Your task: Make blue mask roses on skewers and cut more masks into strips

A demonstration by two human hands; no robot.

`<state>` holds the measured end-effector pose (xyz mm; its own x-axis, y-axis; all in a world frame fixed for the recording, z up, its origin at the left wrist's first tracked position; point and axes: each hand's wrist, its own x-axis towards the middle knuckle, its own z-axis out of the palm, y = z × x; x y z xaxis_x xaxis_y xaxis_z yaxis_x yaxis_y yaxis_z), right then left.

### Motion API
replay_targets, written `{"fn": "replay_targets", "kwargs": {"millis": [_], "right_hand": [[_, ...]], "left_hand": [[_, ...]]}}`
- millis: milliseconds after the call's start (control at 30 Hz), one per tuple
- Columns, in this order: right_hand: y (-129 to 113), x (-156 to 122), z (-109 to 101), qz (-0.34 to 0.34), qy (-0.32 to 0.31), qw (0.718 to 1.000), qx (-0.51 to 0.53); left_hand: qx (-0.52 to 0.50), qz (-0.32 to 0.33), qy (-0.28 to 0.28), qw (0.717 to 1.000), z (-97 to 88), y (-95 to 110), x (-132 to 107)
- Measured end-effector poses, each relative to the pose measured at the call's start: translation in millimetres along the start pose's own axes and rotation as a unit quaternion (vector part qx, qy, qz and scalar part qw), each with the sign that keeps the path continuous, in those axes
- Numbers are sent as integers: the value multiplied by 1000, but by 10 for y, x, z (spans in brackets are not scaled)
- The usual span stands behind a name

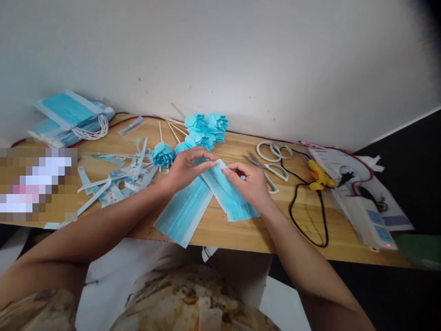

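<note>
My left hand [189, 168] is closed in a pinch at the upper end of a blue face mask sheet [241, 209]. My right hand [248, 181] grips the same end from the other side, thumb and fingers pressed together. The sheet slants down to the right beneath my right hand, partly covered by it. Below my left hand another blue mask sheet [186, 214] lies flat and slants down to the left. Just beyond my hands lie several blue flowers [217, 124] on thin wooden sticks, with one more flower [161, 155] left of my left hand.
Scissors [270, 166] and white tape rolls [268, 151] lie right of my hands. Farther right are a yellow glue gun [320, 175], its black cable and a power strip [374, 225]. Cut strips [117, 181] spread at left, before a mask pile [72, 115]. A wall stands behind.
</note>
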<state>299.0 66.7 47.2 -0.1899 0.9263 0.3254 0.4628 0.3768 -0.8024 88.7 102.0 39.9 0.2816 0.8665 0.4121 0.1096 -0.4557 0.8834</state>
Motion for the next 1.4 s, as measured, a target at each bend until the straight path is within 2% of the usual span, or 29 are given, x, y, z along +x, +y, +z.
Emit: {"fn": "replay_targets", "kwargs": {"millis": [100,567,867,1033,1233,1400], "right_hand": [[8,-10,3,-9,-3,1000,-10],[-15,-35,27,-45,-9,998,-37],[-64,-30,22,-38,-8,998,-42],[-64,-36,30,-38,-10,998,-41],[-46,-38,35,-40,-11,998,-46],[-36,-42,47,-44,-21,998,-45]], "left_hand": [[-7,-23,-14,1000,12,14,-15],[17,-45,-42,998,9,53,-15],[-36,-47,-45,997,12,55,-6],[-65,-69,-56,994,8,35,-9],[-9,-37,-47,998,9,42,-10],[-7,-34,-61,998,14,50,-25]]}}
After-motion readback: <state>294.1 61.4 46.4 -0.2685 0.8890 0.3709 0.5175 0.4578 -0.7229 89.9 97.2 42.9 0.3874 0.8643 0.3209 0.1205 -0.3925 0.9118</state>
